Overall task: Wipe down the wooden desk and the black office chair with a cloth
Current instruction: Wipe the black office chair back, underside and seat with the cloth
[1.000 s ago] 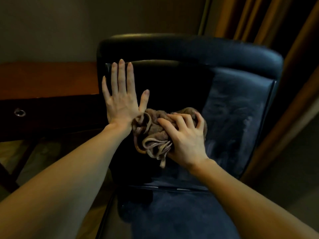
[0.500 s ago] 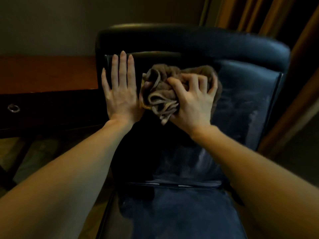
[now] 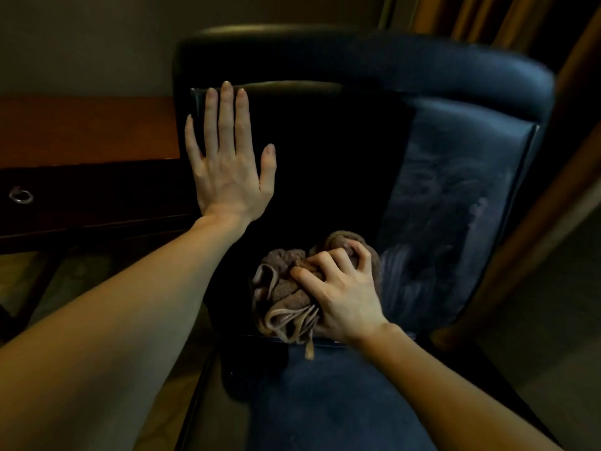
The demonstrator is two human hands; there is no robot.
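While bunched in right hand, cloth against chair backrest.

I see my left hand flat on the black office chair backrest near its upper left corner, fingers straight. My right hand grips a bunched brown cloth at the backrest's bottom edge. The wooden desk sits left.

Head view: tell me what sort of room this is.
Probably a hotel room or home study. A padded black leather office chair stands beside a reddish-brown wooden desk with a metal ring drawer pull, and long golden-brown curtains hang behind.
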